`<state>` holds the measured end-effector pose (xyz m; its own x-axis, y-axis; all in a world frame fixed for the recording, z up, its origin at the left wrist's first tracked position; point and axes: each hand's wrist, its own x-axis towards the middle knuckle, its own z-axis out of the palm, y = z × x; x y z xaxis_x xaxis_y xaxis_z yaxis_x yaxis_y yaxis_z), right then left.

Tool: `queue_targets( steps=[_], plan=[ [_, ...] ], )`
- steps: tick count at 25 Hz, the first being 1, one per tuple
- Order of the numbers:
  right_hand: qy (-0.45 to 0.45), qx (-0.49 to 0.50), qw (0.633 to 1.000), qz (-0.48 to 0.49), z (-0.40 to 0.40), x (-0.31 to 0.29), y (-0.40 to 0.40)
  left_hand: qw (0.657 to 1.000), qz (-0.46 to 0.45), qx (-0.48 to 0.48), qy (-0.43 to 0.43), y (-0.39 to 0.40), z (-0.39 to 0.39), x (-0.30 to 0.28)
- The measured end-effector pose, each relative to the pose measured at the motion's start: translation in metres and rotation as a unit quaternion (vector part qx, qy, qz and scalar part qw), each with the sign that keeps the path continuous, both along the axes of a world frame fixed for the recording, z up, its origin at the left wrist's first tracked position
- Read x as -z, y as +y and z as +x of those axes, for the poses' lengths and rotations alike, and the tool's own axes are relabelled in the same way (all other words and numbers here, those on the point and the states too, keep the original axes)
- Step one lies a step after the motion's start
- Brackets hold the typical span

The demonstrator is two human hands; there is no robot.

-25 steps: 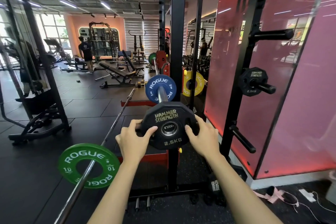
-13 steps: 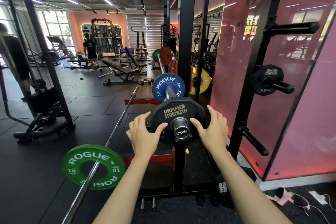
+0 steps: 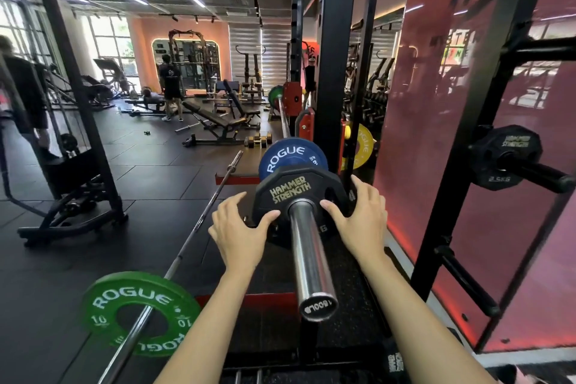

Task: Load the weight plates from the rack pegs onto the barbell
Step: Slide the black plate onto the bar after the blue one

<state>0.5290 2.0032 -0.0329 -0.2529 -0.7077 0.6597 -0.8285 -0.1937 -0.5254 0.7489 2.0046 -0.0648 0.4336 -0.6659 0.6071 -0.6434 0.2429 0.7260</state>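
Observation:
A black 2.5 kg Hammer Strength plate [image 3: 293,187] sits on the chrome barbell sleeve [image 3: 308,252], far along it and close behind a blue Rogue plate [image 3: 290,154]. My left hand [image 3: 240,227] grips the black plate's left rim, thumb on its face. My right hand [image 3: 361,215] grips the right rim the same way. The sleeve's end sticks out toward me between my forearms. On the right, a second black 2.5 kg plate [image 3: 505,156] hangs on a peg of the black plate rack [image 3: 486,121].
A second barbell [image 3: 202,221] lies on the floor at left with a green 10 kg plate [image 3: 137,312]. An empty rack peg [image 3: 467,280] juts out low on the right. A yellow plate [image 3: 363,143] hangs behind the upright. People [image 3: 170,84] and benches are farther back.
Both hands have pushed the black plate along the sleeve, from its tip to near the blue plate. More bare sleeve now shows in front of the plate.

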Motion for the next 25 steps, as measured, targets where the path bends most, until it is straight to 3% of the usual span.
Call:
queue_targets(
  steps=[7,13,18,25],
  plan=[
    [0.008,-0.03,0.999,0.019,-0.005,-0.001,-0.109,0.999,0.022,-0.042,0.01,-0.112,-0.002,-0.016],
    [-0.064,-0.094,0.993,0.032,-0.015,0.006,-0.169,0.999,0.006,-0.039,0.008,-0.167,0.006,-0.017],
    [-0.065,-0.081,0.994,0.022,-0.01,0.003,-0.161,0.997,0.036,-0.056,0.025,-0.153,-0.002,-0.017],
    [-0.099,-0.095,0.989,0.058,-0.006,0.013,-0.074,0.999,0.028,-0.011,0.027,-0.067,-0.001,-0.011]
  ],
)
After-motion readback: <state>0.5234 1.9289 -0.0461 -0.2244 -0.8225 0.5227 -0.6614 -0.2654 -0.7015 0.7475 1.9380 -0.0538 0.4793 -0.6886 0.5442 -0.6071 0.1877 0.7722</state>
